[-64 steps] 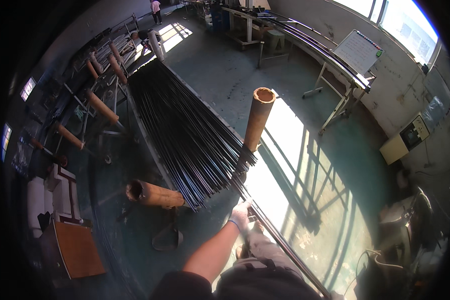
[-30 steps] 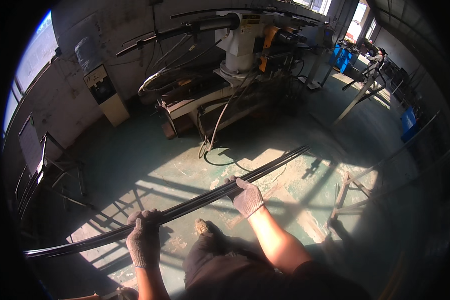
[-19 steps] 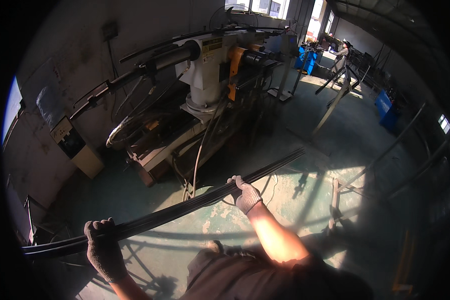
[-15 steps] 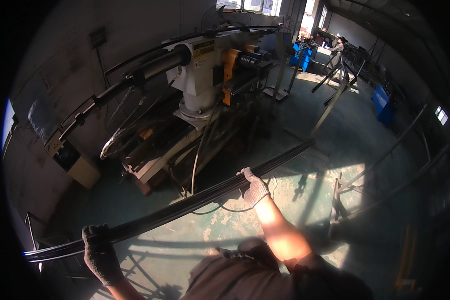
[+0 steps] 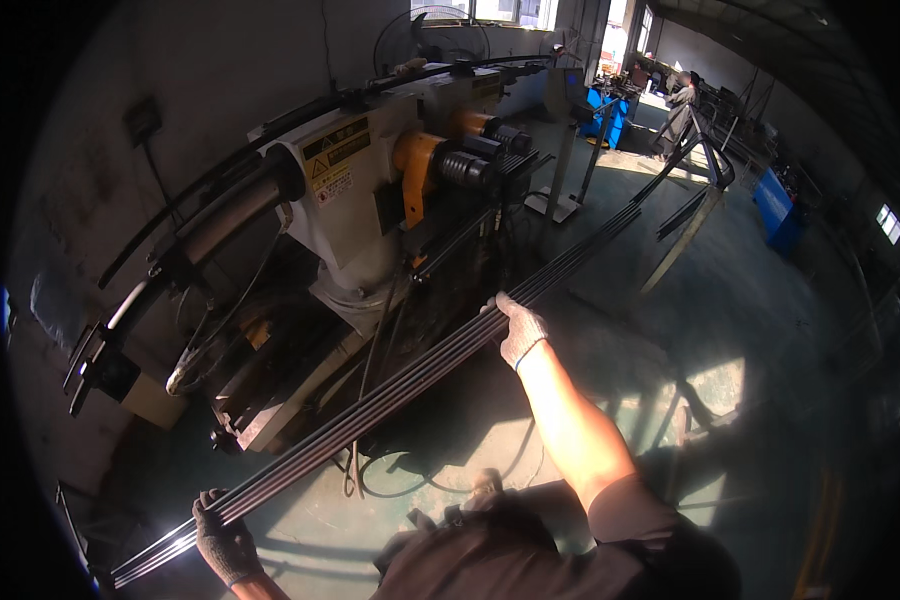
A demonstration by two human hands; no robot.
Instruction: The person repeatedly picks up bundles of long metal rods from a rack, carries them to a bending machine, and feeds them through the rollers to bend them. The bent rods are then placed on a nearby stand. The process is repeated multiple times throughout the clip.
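Long thin rods (image 5: 370, 404) slant across in front of the body, raised off the floor (image 5: 610, 290)! Left hand (image 5: 224, 538) wraps them near the lower end, right hand (image 5: 522, 332) grips farther up; beyond stands a big machine (image 5: 355, 215), a person (image 5: 678, 115) well apart.

On the machine's pale housing (image 5: 355, 240), left of its orange bracket (image 5: 416, 180), is a yellow-and-black warning label (image 5: 342, 143) with a triangle sign (image 5: 319, 167). Left of the bracket too, a white label (image 5: 334, 188) bears red marks; its small print is unreadable.
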